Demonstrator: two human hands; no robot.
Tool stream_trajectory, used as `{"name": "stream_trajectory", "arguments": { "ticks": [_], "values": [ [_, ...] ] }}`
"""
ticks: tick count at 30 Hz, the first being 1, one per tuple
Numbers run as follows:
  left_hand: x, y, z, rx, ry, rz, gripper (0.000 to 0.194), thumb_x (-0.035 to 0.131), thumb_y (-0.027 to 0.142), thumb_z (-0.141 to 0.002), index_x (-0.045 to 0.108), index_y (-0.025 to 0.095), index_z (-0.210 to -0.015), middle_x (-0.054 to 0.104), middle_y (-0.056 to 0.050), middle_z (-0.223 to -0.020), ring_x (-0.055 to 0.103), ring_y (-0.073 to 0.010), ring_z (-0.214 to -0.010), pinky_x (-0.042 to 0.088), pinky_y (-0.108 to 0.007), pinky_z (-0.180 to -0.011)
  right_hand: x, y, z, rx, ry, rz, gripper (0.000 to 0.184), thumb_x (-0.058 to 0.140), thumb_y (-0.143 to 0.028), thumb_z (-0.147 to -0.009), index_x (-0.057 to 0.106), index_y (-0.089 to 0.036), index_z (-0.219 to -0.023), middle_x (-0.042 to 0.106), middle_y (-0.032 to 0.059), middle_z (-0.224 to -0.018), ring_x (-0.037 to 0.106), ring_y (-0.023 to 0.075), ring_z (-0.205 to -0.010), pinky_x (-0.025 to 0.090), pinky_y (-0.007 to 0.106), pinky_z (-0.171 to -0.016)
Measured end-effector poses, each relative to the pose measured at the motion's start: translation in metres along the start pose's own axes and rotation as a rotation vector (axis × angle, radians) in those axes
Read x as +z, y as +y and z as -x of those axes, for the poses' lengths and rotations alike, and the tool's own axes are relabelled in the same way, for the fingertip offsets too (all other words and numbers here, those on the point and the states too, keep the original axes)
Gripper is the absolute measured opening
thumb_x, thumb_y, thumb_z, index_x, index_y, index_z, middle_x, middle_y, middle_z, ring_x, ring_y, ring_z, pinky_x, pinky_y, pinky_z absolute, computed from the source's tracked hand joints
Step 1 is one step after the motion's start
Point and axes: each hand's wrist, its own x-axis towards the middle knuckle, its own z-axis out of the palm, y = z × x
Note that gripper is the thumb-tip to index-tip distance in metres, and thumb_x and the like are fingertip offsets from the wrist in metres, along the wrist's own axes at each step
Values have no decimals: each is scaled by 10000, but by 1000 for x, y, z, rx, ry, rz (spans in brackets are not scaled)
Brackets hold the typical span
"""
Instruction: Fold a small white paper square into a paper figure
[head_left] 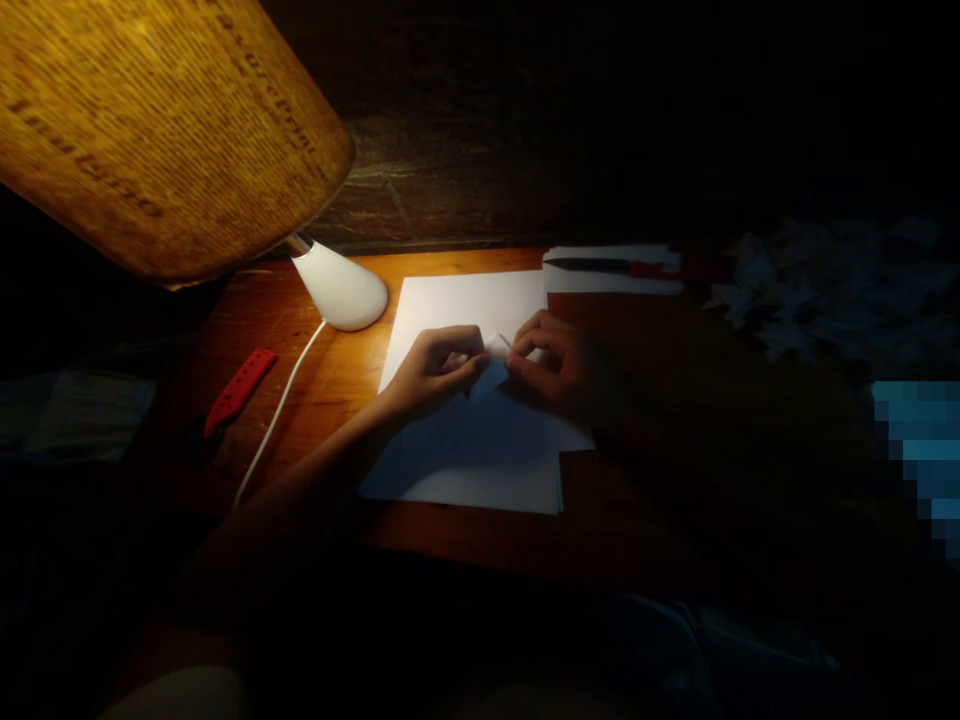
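Over a stack of white paper sheets [480, 470], both hands pinch one small folded piece of white paper [497, 347]. My left hand [446, 358] is closed on its left side, thumb against the curled fingers. On the right edge, my right hand [551, 352] grips it between thumb and fingertips. The folded piece is held up just above the sheets, and part of it is hidden by the fingers. Its lower part lies in shadow, so its exact shape is hard to make out.
A lamp with a woven shade [187, 130] and white base [341, 285] stands at the left, its cord [281, 405] trailing forward. A red power strip [240, 388] lies beside it. Behind, a dark blade with a red handle [589, 265] rests on smaller sheets [611, 284]. Folded papers [840, 290] pile up at right.
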Motion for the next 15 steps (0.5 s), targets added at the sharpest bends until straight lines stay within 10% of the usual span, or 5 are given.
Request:
{"name": "stream_trajectory", "arguments": {
  "ticks": [15],
  "values": [
    [4, -9, 2, 6, 37, -53, 365, 771, 410, -948, 599, 197, -707, 535, 17, -694, 462, -124, -659, 324, -282, -583, -1, 8, -2, -11, 76, -62, 147, 794, -292, -859, 734, -231, -739, 665, 18, -835, 601, 192, -792, 492, 374, -766]
  ]
}}
